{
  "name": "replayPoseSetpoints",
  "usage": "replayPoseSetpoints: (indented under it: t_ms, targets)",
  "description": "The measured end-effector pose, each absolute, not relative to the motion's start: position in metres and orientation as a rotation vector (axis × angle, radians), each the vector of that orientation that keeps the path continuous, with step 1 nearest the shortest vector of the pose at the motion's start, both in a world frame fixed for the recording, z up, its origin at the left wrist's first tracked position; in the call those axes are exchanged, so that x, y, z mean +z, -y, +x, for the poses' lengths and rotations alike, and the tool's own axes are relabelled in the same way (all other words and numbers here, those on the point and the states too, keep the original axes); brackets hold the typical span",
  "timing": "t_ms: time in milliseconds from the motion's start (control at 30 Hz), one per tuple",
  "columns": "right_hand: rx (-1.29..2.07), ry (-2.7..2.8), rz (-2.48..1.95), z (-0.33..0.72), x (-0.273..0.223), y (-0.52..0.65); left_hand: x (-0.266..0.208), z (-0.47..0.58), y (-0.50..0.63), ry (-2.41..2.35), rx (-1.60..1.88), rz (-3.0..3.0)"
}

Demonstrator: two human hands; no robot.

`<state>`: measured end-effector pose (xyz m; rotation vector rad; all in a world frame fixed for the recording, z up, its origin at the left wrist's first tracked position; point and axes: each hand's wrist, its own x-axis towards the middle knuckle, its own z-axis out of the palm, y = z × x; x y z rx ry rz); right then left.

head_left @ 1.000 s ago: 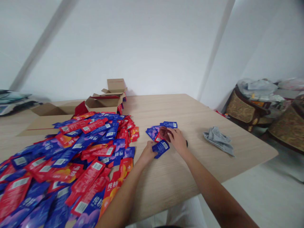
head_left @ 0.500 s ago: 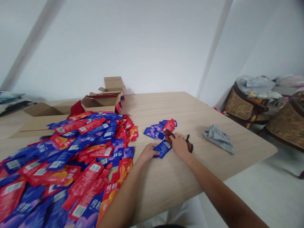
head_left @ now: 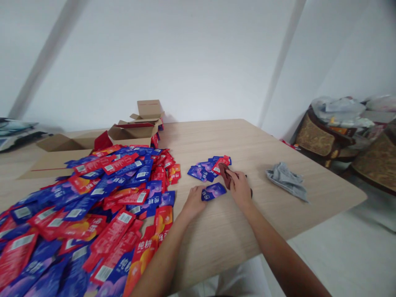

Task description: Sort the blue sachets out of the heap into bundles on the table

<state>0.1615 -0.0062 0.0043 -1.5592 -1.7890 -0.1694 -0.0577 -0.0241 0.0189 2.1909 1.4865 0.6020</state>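
Blue packet, purple fruit print up, sits between the hands, low over the worktop; can't tell if it rests there; left hand is pinched on its left end; right hand is clamped on a crumpled brown cloth, just beside the packet's right end; contact there is unclear.

For good handling, I'd judge: hold the packet by its very edge so the printed face stays uncovered; spread the cloth flat under the fingers, as a bunched fold would likely reach less of the face; press lightly and stroke away from the pinched end, since a thin pouch may buckle or slip; keep loose folds clear of the small group of packets just beyond, which has a red packet on top.

Further out: big mixed pile of red and blue packets at left; cardboard boxes behind it, flaps raised; grey cloth at right, well apart; patterned chair past the edge.
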Motion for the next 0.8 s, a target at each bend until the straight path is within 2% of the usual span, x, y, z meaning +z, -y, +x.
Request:
replayPoseSetpoints:
  t_ms: [133,333,467,633,800]
  targets:
    - [-0.163,2.000,-1.482,0.133,0.017,0.026,0.019,-0.047,0.017,-1.742,0.463,2.211]
    - [-0.190,2.278,-1.646,0.110,0.017,0.028,0.021,-0.043,-0.001,-1.579,0.363,2.170]
    - [-0.249,2.231,-1.895,0.122,0.014,0.010,0.015,-0.044,-0.001,-1.600,0.454,1.960]
    - [-0.269,2.198,-1.885,0.129,0.010,0.007,0.014,-0.050,0.003,-1.445,0.625,1.669]
    - [-0.244,2.175,-1.799,0.131,0.008,0.013,0.055,-0.101,-0.003,-1.253,1.004,1.344]
